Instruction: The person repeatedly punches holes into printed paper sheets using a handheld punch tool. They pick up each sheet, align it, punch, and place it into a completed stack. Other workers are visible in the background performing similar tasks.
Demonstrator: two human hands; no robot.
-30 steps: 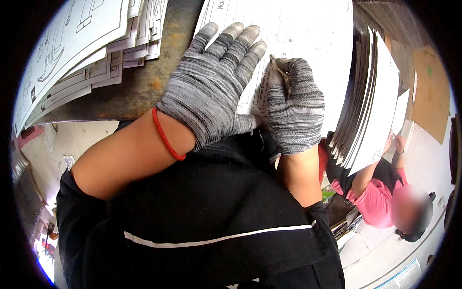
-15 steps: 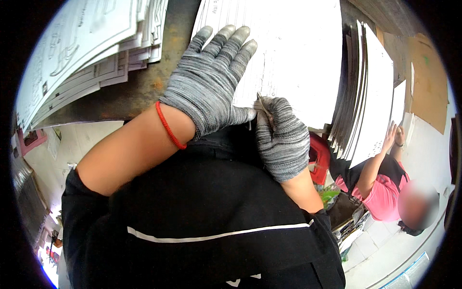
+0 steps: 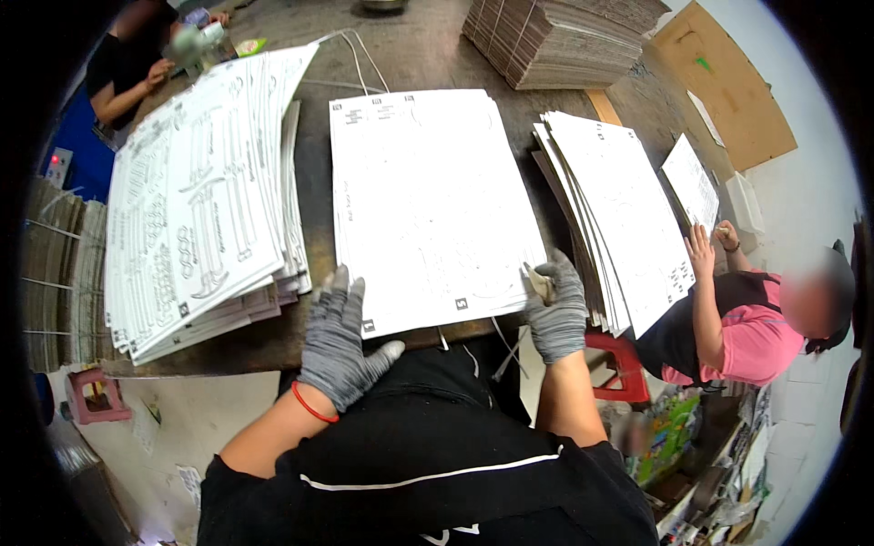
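Observation:
A white printed sheet [image 3: 428, 209] lies flat on the dark table in front of me. At its near left corner is my left hand [image 3: 344, 350] in a grey striped knit glove, open, with the fingers pointing away from me and the thumb apart. My right hand [image 3: 557, 314], gloved alike, is closed at the sheet's near right corner. A small pale object [image 3: 541, 284] shows between its thumb and fingers; its kind is not clear. Thin pale strings [image 3: 510, 350] hang over the table edge between my hands.
Fanned piles of printed sheets stand left [image 3: 200, 209] and right [image 3: 619, 218] of the middle one. A tied bundle of grey board [image 3: 555, 41] is at the far right. A co-worker in pink [image 3: 751, 332] handles a sheet at right; another person [image 3: 127, 77] sits far left.
The view has widened to show more of the table. My left hand has left the sheet's middle for its near left corner; my right hand has moved apart from it to the right corner.

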